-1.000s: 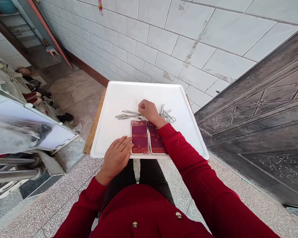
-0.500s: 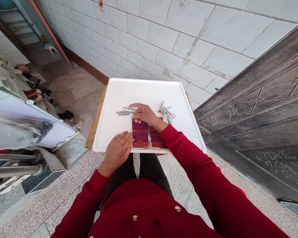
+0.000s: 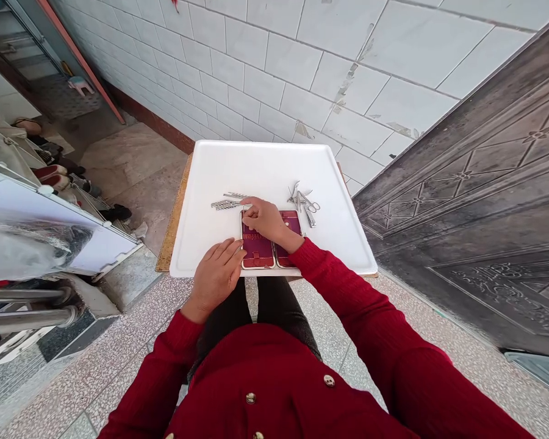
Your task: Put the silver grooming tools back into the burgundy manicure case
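A dark red manicure case [image 3: 258, 259] lies spread open at the near edge of a white tray [image 3: 201, 164], its inside lined with a row of small loops. My left hand [image 3: 217, 268] rests at the case's left edge, fingers stretched out and fingertips touching it. Over the left half of the case is my right hand [image 3: 266, 219], with thumb and fingers pinched together; anything between them is too small to make out. Thin metal tools [image 3: 226, 205] lie just left of that hand. Small scissors [image 3: 313, 206] and nail clippers [image 3: 310, 217] lie to the right among other metal tools.
The tray sits on a wooden-edged table [image 3: 172, 244] in front of a white tiled wall [image 3: 242, 55]. A dark patterned door [image 3: 476, 195] stands on the right. Shoes [image 3: 52, 177] sit on a rack to the left.
My right hand has drawn slightly nearer to me over the case, its fingers still pinched. The left hand stays at the case's edge. The view has shifted a little.
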Demonstrator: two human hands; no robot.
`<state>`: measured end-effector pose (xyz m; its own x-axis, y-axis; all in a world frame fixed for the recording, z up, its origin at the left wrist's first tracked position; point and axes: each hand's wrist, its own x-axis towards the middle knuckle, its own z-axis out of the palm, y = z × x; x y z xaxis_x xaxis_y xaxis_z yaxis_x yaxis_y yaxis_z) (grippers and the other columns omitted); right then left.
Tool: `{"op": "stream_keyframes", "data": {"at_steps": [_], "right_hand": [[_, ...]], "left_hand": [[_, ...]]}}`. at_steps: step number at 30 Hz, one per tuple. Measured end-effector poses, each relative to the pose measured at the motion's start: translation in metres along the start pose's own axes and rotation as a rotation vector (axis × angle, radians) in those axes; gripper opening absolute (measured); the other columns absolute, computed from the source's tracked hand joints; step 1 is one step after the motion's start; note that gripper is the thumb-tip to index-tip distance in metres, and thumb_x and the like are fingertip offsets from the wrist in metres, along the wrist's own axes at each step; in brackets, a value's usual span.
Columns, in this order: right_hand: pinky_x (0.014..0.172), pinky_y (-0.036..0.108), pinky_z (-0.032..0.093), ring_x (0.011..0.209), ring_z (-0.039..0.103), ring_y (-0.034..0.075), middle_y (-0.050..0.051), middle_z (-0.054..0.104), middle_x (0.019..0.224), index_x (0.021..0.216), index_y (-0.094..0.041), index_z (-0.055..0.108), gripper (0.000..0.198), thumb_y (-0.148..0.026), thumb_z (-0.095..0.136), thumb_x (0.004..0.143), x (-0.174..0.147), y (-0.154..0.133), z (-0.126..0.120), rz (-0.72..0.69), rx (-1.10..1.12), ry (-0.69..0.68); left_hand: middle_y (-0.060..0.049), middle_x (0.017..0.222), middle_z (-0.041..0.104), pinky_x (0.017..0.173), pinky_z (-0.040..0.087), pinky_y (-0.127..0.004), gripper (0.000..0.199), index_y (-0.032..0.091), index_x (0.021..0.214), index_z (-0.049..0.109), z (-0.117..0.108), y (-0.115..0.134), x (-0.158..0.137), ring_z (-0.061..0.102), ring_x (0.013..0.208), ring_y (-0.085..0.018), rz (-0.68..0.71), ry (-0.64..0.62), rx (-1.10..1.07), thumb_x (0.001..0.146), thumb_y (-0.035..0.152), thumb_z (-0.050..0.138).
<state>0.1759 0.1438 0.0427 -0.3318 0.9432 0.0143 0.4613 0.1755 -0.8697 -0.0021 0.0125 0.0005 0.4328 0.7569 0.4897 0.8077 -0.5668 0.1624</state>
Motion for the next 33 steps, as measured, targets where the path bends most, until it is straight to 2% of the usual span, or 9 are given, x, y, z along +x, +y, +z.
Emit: {"op": "stream_keyframes", "data": {"at_steps": [7, 13, 16, 20, 27, 33], "right_hand": [[0.075, 0.028, 0.054, 0.068, 0.068, 0.014, -0.004, 0.075, 0.076, 0.122, -0.018, 0.071, 0.041, -0.007, 0.066, 0.083, -0.003, 0.003, 0.002, -0.014, -0.031, 0.003], [0.080, 0.031, 0.056, 0.074, 0.069, 0.016, 0.001, 0.080, 0.091, 0.116, -0.017, 0.076, 0.032, -0.009, 0.065, 0.087, -0.002, 0.007, 0.001, -0.051, -0.101, 0.018], [0.089, 0.034, 0.056, 0.086, 0.072, 0.018, 0.003, 0.081, 0.099, 0.108, -0.020, 0.078, 0.027, -0.010, 0.059, 0.091, -0.001, 0.011, 0.002, -0.120, -0.151, 0.056], [0.096, 0.036, 0.056, 0.102, 0.072, 0.021, 0.005, 0.081, 0.106, 0.107, -0.021, 0.079, 0.033, -0.005, 0.053, 0.093, 0.000, 0.016, 0.004, -0.190, -0.194, 0.083], [0.096, 0.037, 0.054, 0.103, 0.071, 0.022, 0.007, 0.079, 0.109, 0.108, -0.019, 0.079, 0.032, -0.006, 0.053, 0.095, -0.003, 0.014, 0.008, -0.191, -0.270, 0.084], [0.092, 0.036, 0.054, 0.096, 0.070, 0.023, 0.005, 0.079, 0.099, 0.105, -0.021, 0.078, 0.026, -0.010, 0.058, 0.092, -0.002, 0.012, 0.008, -0.139, -0.285, 0.081]], "left_hand": [[-0.010, 0.142, 0.072, 0.110, 0.056, -0.049, 0.032, 0.020, 0.124, 0.071, 0.000, 0.000, 0.000, 0.066, 0.135, -0.029, 0.003, 0.001, 0.006, 0.102, 0.011, 0.051], [-0.009, 0.142, 0.072, 0.109, 0.056, -0.049, 0.032, 0.020, 0.124, 0.070, 0.000, 0.000, 0.000, 0.066, 0.134, -0.029, 0.013, 0.012, 0.020, 0.101, 0.011, 0.051], [-0.009, 0.143, 0.072, 0.109, 0.056, -0.050, 0.033, 0.021, 0.125, 0.070, 0.000, 0.000, 0.000, 0.066, 0.135, -0.029, 0.004, -0.003, 0.012, 0.101, 0.011, 0.050], [-0.010, 0.141, 0.072, 0.110, 0.056, -0.049, 0.033, 0.022, 0.125, 0.071, -0.001, 0.000, 0.001, 0.066, 0.135, -0.029, -0.003, -0.006, 0.006, 0.102, 0.012, 0.049], [-0.009, 0.141, 0.073, 0.110, 0.056, -0.049, 0.033, 0.022, 0.125, 0.071, -0.002, 0.001, 0.001, 0.066, 0.134, -0.028, 0.000, -0.003, 0.026, 0.102, 0.012, 0.049], [-0.009, 0.140, 0.073, 0.110, 0.055, -0.049, 0.034, 0.023, 0.125, 0.071, -0.001, 0.001, 0.001, 0.065, 0.135, -0.028, -0.020, -0.003, -0.006, 0.102, 0.012, 0.049]]}}
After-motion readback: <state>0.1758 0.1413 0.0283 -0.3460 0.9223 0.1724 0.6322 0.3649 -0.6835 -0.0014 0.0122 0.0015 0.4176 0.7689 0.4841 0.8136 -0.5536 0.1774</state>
